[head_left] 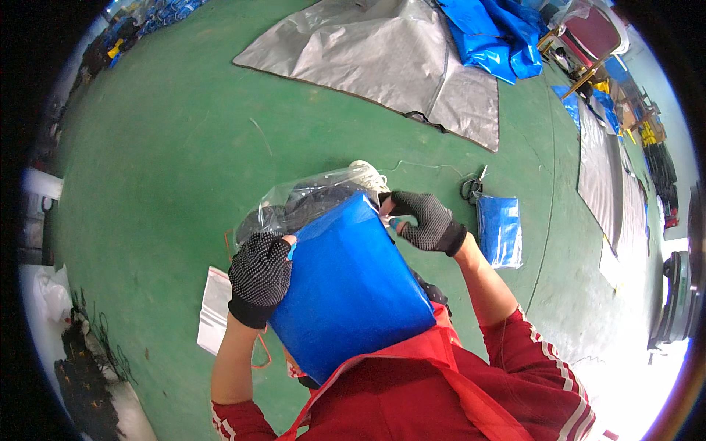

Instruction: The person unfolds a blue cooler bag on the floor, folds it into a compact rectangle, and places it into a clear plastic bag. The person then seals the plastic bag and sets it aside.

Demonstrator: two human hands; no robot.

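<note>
A thick folded blue tarp (342, 287) rests on my lap, tilted up toward its far end. Clear plastic bag film (309, 192) sticks out beyond that far end. My left hand (259, 278), in a black dotted glove with bare thumb tip, is closed at the bundle's far left edge; its other fingertips are hidden. At the far right corner my right hand (424, 220), gloved alike, pinches the edge of the bag, its fingers bent inward. Whether the film also runs under my left hand is unclear.
Right of me, black-handled scissors (472, 189) lie beside a bagged blue package (500, 231). A flat clear bag (214, 312) is on the green floor at left. Ahead spread a grey tarp (368, 62) and a crumpled blue tarp (496, 37). A chair (588, 37) stands far right.
</note>
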